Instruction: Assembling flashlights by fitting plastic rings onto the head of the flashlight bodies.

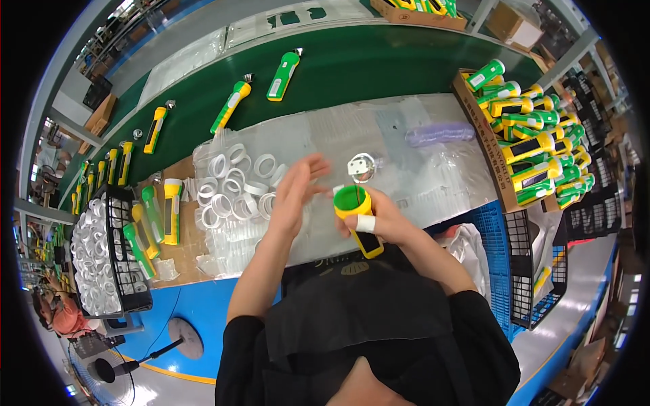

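Note:
My right hand (384, 220), with white tape around a finger, grips a yellow and green flashlight body (369, 244). Its wide green head is uncapped and faces up. Just beyond it lies a shiny round reflector (362, 167) with a white board on its back; a thin wire seems to run from it into the head. My left hand (298, 193) hovers left of the flashlight, fingers stretched out, slightly blurred and holding nothing visible. Loose white rings (233, 184) are scattered beside it on the plastic-covered worktable (325, 128).
A cardboard box (482, 139) full of flashlights stands at the right, near a purple plastic roll (440, 134). Along the green conveyor belt (365, 61) lie several flashlights with dangling reflectors. At the left, a black crate (127, 252) holds many white rings beside some flashlights (172, 211).

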